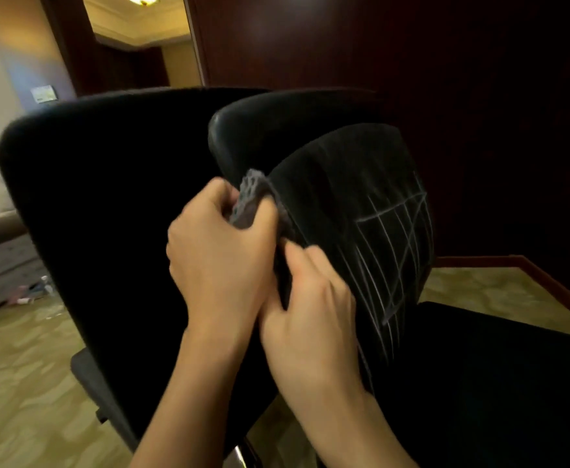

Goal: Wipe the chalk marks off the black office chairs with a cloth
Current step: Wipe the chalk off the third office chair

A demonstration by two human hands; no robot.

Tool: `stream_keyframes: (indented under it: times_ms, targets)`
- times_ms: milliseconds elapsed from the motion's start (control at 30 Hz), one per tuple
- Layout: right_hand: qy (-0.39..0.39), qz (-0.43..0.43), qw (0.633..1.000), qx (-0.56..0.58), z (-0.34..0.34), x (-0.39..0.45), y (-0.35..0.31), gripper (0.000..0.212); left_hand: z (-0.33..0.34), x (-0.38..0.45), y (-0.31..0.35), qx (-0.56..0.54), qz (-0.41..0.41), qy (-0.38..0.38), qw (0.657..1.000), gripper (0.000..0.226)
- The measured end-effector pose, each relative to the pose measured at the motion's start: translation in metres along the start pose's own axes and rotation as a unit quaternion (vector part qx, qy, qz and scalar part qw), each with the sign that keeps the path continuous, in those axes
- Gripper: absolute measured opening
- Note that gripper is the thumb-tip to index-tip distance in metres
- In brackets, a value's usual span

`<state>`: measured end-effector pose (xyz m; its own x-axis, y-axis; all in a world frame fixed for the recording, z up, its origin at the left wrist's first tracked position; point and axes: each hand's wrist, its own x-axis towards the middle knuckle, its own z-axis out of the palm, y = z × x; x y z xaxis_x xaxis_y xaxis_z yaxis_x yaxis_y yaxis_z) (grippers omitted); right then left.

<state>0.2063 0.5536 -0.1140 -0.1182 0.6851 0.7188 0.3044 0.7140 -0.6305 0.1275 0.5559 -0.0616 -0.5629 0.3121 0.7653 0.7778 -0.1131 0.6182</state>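
- Left hand (223,251): grip curled round a grey cloth (248,204), at the left edge of the right chair's (337,184) backrest.
- Right hand (314,305): fingers pinch the cloth's lower part against that edge.
- Chalk marks (398,251): white grid lines on the backrest, right of the hands.
- Left chair (108,211): black, touching the right one.

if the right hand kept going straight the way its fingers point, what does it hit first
Most likely the grey cloth, which the right hand already pinches at its lower edge beside the left hand. Just beyond lies the chair backrest bearing chalk marks; depth is unclear.
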Motion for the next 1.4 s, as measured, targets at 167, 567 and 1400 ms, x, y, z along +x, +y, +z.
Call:
stream_keyframes:
  times_ms: [167, 567, 1400]
  targets:
    - [-0.039, 0.046, 0.998, -0.007, -0.014, 0.028, -0.007, 0.045, -0.008, 0.018, 0.002, 0.023, -0.006, -0.069, 0.997, 0.044]
    - [-0.130, 0.131, 0.982, 0.041, -0.076, 0.131, 0.001, 0.015, 0.002, 0.056, 0.054, 0.032, -0.249, -0.103, 0.963, 0.042]
    - [-0.213, 0.204, 0.949, -0.112, -0.046, 0.282, 0.134, 0.016, 0.159, 0.117, 0.010, 0.028, -0.278, -0.140, 0.950, 0.029]
